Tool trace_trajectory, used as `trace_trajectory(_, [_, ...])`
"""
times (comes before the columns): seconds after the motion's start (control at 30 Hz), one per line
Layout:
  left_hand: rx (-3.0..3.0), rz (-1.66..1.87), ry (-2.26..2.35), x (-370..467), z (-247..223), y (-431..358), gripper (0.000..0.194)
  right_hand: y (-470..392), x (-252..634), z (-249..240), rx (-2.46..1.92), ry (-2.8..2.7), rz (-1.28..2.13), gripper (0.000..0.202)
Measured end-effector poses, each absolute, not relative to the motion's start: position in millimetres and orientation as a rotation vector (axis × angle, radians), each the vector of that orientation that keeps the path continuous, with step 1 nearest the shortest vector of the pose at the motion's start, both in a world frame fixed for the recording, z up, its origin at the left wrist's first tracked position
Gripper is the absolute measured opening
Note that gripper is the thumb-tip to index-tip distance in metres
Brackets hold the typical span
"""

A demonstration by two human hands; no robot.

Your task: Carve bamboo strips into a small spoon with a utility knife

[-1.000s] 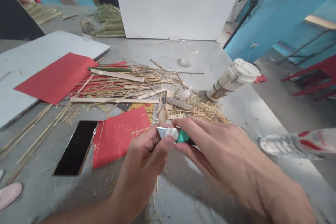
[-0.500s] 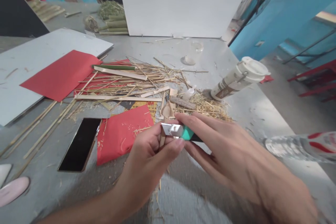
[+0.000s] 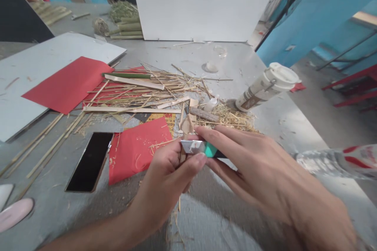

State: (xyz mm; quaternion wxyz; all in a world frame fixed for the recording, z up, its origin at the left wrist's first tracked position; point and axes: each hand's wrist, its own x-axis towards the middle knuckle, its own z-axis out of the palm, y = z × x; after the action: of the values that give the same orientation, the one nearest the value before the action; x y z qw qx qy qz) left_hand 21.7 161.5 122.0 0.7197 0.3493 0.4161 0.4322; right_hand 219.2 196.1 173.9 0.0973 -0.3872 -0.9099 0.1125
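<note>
A utility knife with a teal body and a silver blade end is gripped in my right hand. My left hand pinches a thin bamboo sliver upright against the blade, thumb pressed near the metal tip. Both hands meet just above the grey table, in front of a heap of bamboo strips and shavings. Part of the sliver hangs below my left hand.
A black phone lies left of a red paper sheet. A larger red sheet rests on a grey board. A white tube lies at the right, a plastic bottle at the right edge, a white panel behind.
The view shifted slightly, so the table items sit a bit to the right. My hands stay joined on the knife and sliver, with the left thumb sliding a little along the blade.
</note>
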Motion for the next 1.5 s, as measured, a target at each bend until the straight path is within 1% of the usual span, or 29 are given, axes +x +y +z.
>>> trace_trajectory(0.2, [0.795,0.932,0.953,22.4,119.6,163.2,0.036,198.2,216.4,173.8,-1.14,-2.71,0.253,0.029])
trace_trajectory(0.5, [0.802,0.92,0.963,20.7,118.8,163.9,0.04,198.6,215.2,174.4,-1.159,-2.696,0.341,0.02])
trace_trajectory(0.73, [0.718,0.97,0.921,24.3,119.0,162.2,0.042,197.6,214.8,170.8,-1.129,-2.723,0.261,0.026])
trace_trajectory(0.87, [0.673,1.016,0.934,26.6,119.7,159.8,0.052,195.6,211.7,169.0,-1.109,-2.709,0.203,0.027])
trace_trajectory(0.97, [0.651,1.068,0.953,28.7,119.8,157.5,0.06,194.0,209.2,166.2,-1.104,-2.703,0.17,0.031])
trace_trajectory(1.07, [0.623,1.106,0.958,30.2,119.3,155.4,0.062,194.2,207.0,162.4,-1.105,-2.714,0.199,0.035])
trace_trajectory(1.23, [0.584,1.113,0.953,30.2,119.3,153.9,0.064,196.6,205.3,156.2,-1.056,-2.691,0.174,0.034])
trace_trajectory(1.5, [0.528,1.128,0.965,33.1,123.2,153.5,0.067,195.2,201.7,153.8,-1.071,-2.652,0.227,0.032])
